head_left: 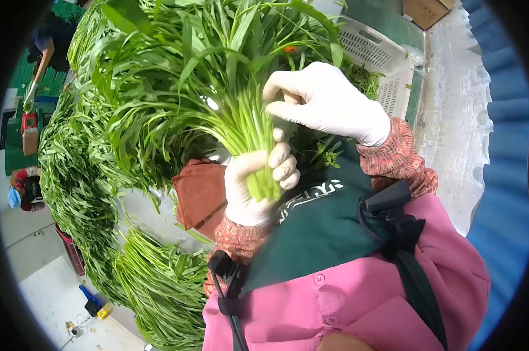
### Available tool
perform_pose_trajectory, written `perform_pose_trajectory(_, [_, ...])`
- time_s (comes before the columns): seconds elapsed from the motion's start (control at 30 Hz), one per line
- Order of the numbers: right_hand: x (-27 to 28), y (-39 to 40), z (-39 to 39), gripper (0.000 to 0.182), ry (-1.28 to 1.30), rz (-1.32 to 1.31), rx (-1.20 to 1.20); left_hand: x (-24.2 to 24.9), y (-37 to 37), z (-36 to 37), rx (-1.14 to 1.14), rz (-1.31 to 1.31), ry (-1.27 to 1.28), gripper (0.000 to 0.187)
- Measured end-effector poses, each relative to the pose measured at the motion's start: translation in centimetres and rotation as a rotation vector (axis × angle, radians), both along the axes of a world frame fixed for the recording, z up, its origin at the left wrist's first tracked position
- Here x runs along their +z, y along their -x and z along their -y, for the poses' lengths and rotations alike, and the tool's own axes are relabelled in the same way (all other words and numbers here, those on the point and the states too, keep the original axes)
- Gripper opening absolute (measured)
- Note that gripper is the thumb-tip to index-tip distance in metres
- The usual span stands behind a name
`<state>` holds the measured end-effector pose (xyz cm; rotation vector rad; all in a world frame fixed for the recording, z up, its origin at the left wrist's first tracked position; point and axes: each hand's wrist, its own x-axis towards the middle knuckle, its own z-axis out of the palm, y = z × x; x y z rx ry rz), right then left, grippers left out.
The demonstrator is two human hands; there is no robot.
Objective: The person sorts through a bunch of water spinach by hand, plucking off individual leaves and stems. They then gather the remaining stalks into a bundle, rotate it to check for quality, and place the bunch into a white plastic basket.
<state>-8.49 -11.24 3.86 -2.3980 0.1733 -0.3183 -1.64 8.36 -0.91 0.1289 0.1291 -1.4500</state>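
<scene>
My left hand (256, 184), in a white glove, is wrapped around the lower stems of a bunch of water spinach (247, 120). The cut ends show below my fingers, and the long narrow leaves fan out up and to the left. Beside the upper stems is my right hand (329, 102), also gloved. Its fingers are curled, with thumb and forefinger close together at the bunch's right edge; whatever may be between them is hidden. A reddish-brown cloth (200, 193) lies just left of my left hand.
A large heap of greens (77, 175) runs along the left, with another pile (159, 286) below it. At upper right stands a white plastic crate (396, 76), with a cardboard box (427, 13) beyond. Another person's arm (44, 61) shows at upper left.
</scene>
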Motion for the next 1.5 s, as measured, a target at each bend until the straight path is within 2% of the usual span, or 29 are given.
perform_pose_trajectory(0.17, [-1.3,-0.5,0.6,0.024,0.053,-0.025,-0.013,0.3,0.0,0.1,0.002,0.019,-0.065,0.043])
perform_pose_trajectory(0.2, [-1.0,-0.3,0.7,0.025,-0.061,-0.06,0.038,0.3,0.1,0.0,0.011,0.049,-0.076,0.043])
perform_pose_trajectory(0.3, [-1.5,-0.5,0.9,0.026,-0.125,-0.052,0.068,0.4,0.3,-0.1,0.009,0.066,-0.106,0.044])
perform_pose_trajectory(0.47, [-1.3,-0.7,0.0,0.019,0.022,-0.057,-0.023,-0.1,0.2,-0.2,0.016,0.074,-0.083,0.04])
perform_pose_trajectory(0.57, [-1.8,-0.6,-1.3,0.017,0.117,0.033,-0.159,-0.2,0.0,0.0,0.034,0.031,-0.067,0.037])
perform_pose_trajectory(0.6, [-1.8,-0.6,-1.4,0.016,0.078,0.08,-0.193,-0.2,0.0,0.1,0.041,0.008,-0.064,0.036])
perform_pose_trajectory(0.7, [-4.0,-1.0,-0.6,0.01,0.074,0.326,-0.282,0.1,0.1,0.5,0.024,0.004,-0.028,0.036])
perform_pose_trajectory(0.73, [-3.5,-0.7,0.0,0.008,0.08,0.331,-0.398,-0.2,0.0,0.3,0.014,0.057,-0.005,0.036])
perform_pose_trajectory(0.8, [-3.2,0.3,3.2,0.015,-0.07,0.339,-0.561,-0.4,0.0,0.0,0.013,0.009,-0.018,0.036])
perform_pose_trajectory(0.87, [-3.7,2.2,6.6,0.015,0.085,0.306,-0.671,-0.5,-0.2,-0.2,0.01,-0.05,-0.015,0.036])
perform_pose_trajectory(0.97, [-3.0,4.1,7.0,0.028,0.514,-0.018,-0.716,-0.9,-0.3,0.2,0.009,-0.022,-0.006,0.036])
perform_pose_trajectory(1.1, [-0.9,2.5,-0.5,0.04,-0.128,-0.032,-0.401,-0.7,0.0,0.4,-0.007,-0.005,-0.032,0.036])
perform_pose_trajectory(1.17, [-1.3,1.2,-2.2,0.035,-0.209,-0.146,-0.246,-0.4,0.2,0.2,0.009,0.016,-0.085,0.036])
perform_pose_trajectory(1.27, [-2.8,0.3,-3.5,0.024,-0.278,0.004,-0.228,0.0,0.4,-0.1,0.05,0.048,-0.158,0.038])
perform_pose_trajectory(1.37, [-2.2,0.4,-3.4,0.023,-0.33,-0.084,-0.194,-0.3,0.3,-0.3,0.047,0.05,-0.172,0.037])
perform_pose_trajectory(1.4, [-2.8,0.4,-3.4,0.024,-0.353,-0.042,-0.195,-0.5,0.3,-0.2,0.038,0.035,-0.167,0.037])
perform_pose_trajectory(1.5, [-3.9,0.6,-3.7,0.023,0.162,0.329,-0.238,-0.7,0.2,0.0,0.015,-0.006,-0.109,0.036])
